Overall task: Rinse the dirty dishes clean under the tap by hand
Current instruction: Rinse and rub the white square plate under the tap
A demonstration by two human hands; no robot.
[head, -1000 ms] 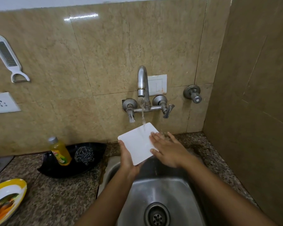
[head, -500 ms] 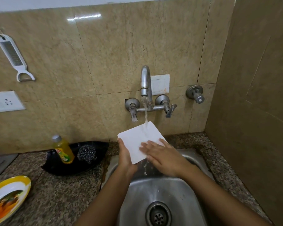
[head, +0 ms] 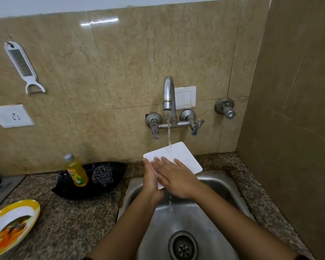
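**Now sweeping leftward over the white plate**

Below both sets of fingers, the sink (head: 223, 186) is catching the run-off, a thin trickle falling from the plate's near edge toward the drain (head: 183, 245). Well away to the left of the fingers, a yellow-rimmed plate (head: 34, 207) is waiting on the counter (head: 73, 222) with orange food remains on it, so by my reckoning the task is only partly through.

The white plate (head: 186, 158) is sitting tilted over the sink. It is lying directly under the right fingers and running out beyond their tips, with its far corner beneath the tap (head: 168, 94).

The left hand (head: 151, 182) is gripping the plate's near-left edge, with what looks like the thumb lying on top. Its other fingers are hiding underneath, so I cannot tell how they are curling.

The right hand (head: 178, 178) is pressing flat on the plate's face, and this is what is changing. A second ago its fingers were resting at the plate's right edge, and half a second ago over the middle. Now the fingers (head: 160, 163), straight and slightly apart, are reaching the left corner, nearly touching the left hand. That is suggesting one full rubbing pass across the surface is finishing.

The water (head: 168, 132) is landing just beyond the right fingertips, on the plate's upper part.
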